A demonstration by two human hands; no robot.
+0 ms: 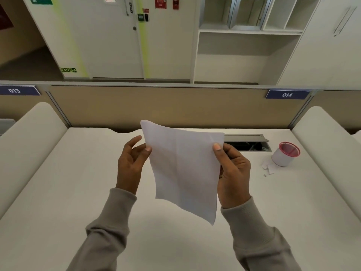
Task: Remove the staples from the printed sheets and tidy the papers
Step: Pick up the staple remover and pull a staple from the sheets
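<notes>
paper (183,169): white, cross-creased, facing side blank, held tilted above desk (58,192) | right hand (234,173): thumb and fingers pinch right edge | left hand (130,163): thumb on left edge, fingers' grip unclear

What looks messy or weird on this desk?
Little paper scraps lie loose on the desk beside the red-rimmed cup, not inside it. The cable hatch behind is open too. The held sheet looks creased.
</notes>
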